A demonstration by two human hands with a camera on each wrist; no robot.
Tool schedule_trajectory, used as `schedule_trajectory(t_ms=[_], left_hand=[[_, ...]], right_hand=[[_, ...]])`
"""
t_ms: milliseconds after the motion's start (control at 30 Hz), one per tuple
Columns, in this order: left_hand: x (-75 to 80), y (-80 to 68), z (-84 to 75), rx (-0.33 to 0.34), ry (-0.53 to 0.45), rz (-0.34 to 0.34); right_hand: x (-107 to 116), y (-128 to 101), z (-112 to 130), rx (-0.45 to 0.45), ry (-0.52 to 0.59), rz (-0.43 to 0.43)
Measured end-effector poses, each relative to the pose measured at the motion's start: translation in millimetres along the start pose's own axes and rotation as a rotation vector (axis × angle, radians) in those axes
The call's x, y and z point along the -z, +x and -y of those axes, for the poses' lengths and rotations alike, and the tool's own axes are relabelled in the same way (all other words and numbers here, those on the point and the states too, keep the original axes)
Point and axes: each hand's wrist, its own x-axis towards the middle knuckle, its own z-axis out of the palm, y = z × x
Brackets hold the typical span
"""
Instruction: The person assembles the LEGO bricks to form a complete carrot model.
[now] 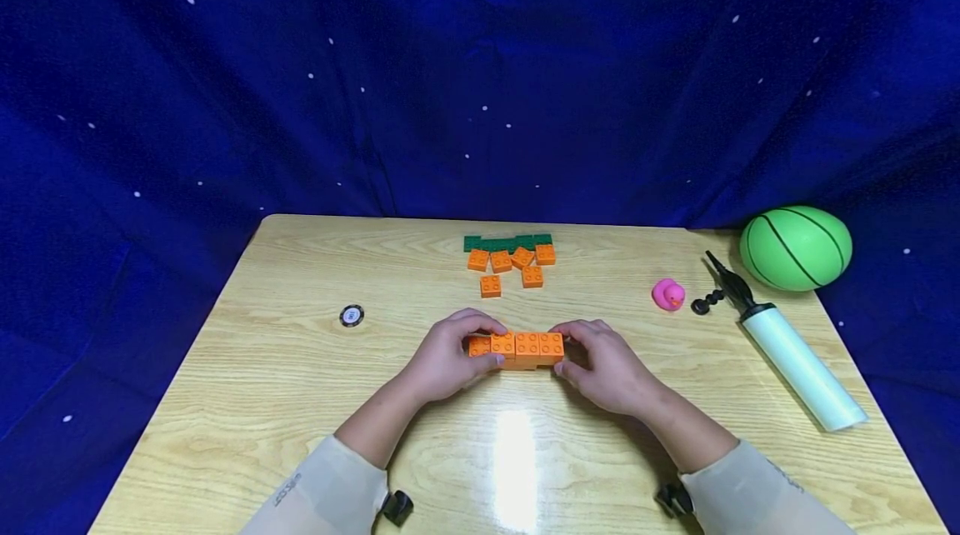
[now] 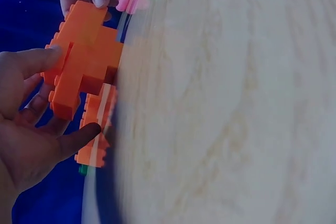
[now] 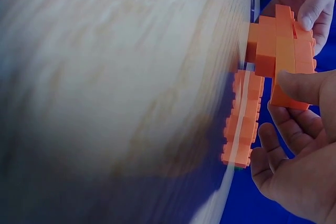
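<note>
Orange toy-brick assembly (image 1: 527, 349) sat at the near-middle of the wooden table (image 1: 285, 385), between both hands, studs up; whether its lowest bricks touched the tabletop was hard to tell. Wrist views showed a stepped shape, wider above, narrower below. Left hand (image 1: 453, 356) pinched the upper-row end brick (image 1: 502, 344) on its side, thumb in front, fingers behind; right hand (image 1: 607, 364) gripped the opposite end the same way. Step in hand, judged from the pose: seating or squaring the upper row. A thin dark seam showed beside the left thumb in the left wrist view, so that brick was perhaps not fully down. Next move likely called for even downward pressure there, right hand steadying the other end so the overhang didn't tip or pop off. Beyond, six loose orange bricks (image 1: 501, 261) lay unjoined, just in front of a row of green bricks (image 1: 498, 245). Further out: poker chip (image 1: 351, 316) to the left; pink toy duck (image 1: 667, 294), small black piece (image 1: 705, 302), hand pump (image 1: 806, 368) and green ball (image 1: 797, 248) to the right; starry blue curtain (image 1: 480, 68) behind.
</note>
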Motion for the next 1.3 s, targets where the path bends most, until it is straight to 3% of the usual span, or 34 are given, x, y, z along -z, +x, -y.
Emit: schedule_trajectory(t_ms=[700,933,1300], left_hand=[[-4.5,-0.2,1.6,-0.019,0.014,-0.030],[-5.4,-0.4,3.9,0.026,-0.029,-0.003],[2.4,4.3,5.9,0.003,-0.072,0.069]], right_hand=[[0.4,1.1,-0.1,0.006,-0.013,0.011],[-0.3,0.7,-2.2,-0.001,-0.022,0.003],[-0.8,1.5,-1.8,-0.010,-0.014,0.015]])
